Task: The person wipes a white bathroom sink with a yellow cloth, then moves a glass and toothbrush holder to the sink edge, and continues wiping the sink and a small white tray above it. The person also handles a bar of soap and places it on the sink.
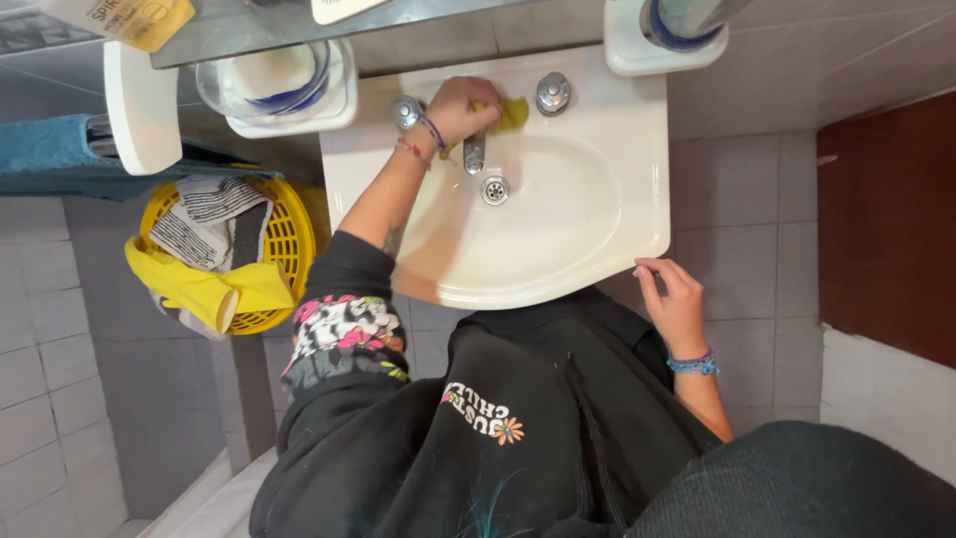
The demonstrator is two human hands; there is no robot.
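Seen from above, near the top centre of the frame, the left hand [460,108] presses a yellow-green cloth [512,114] against the back of a white sink [597,209], fingers curled around it beside the chrome tap [474,151]. At lower right, the right hand [675,304] rests on the sink's front edge, fingers loosely together. A yellow basket [289,234] sits at left.

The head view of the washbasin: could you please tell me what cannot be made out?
- Yellow-green cloth: mostly hidden under the left hand.
- Tap spout: its base hidden by that hand.
- Right hand: fingertips on the basin rim; palm unseen.
- Yellow basket: contents partly covered by clothes.
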